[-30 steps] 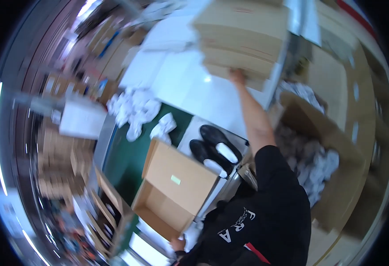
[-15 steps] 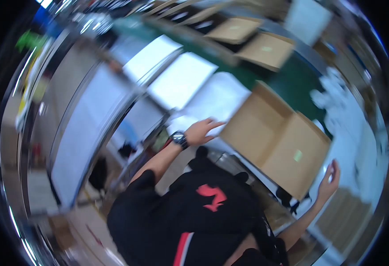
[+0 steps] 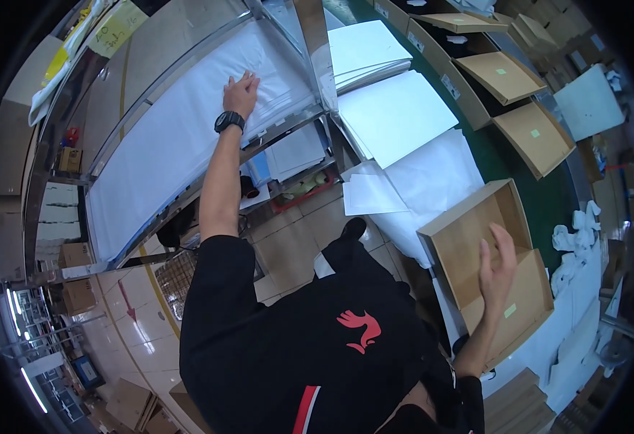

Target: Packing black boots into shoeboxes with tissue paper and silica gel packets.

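My left hand (image 3: 241, 95), below it a dark wristwatch, is stretched out to a metal rack at the left. Its fingers lie on a stack of thin white sheets (image 3: 179, 119), which is creased around the fingertips. In front of me on the right stands an open brown cardboard box (image 3: 456, 271) with its lid folded back and a small green sticker (image 3: 510, 311) on the lid's inner side. Over the box hovers my right hand (image 3: 498, 264), its fingers apart and bent, holding nothing.
White paper stacks (image 3: 396, 116) and a loose translucent sheet (image 3: 440, 170) lie beside the box. Further open boxes (image 3: 505, 76) line the green table (image 3: 469, 130). Crumpled white paper (image 3: 576, 235) lies to the right. The rack's metal post (image 3: 317, 54) stands between rack and table.
My view has swung left toward the rack. The left hand has moved from the table's paper onto the rack's white sheets; the right hand has moved from beside the box to over it.
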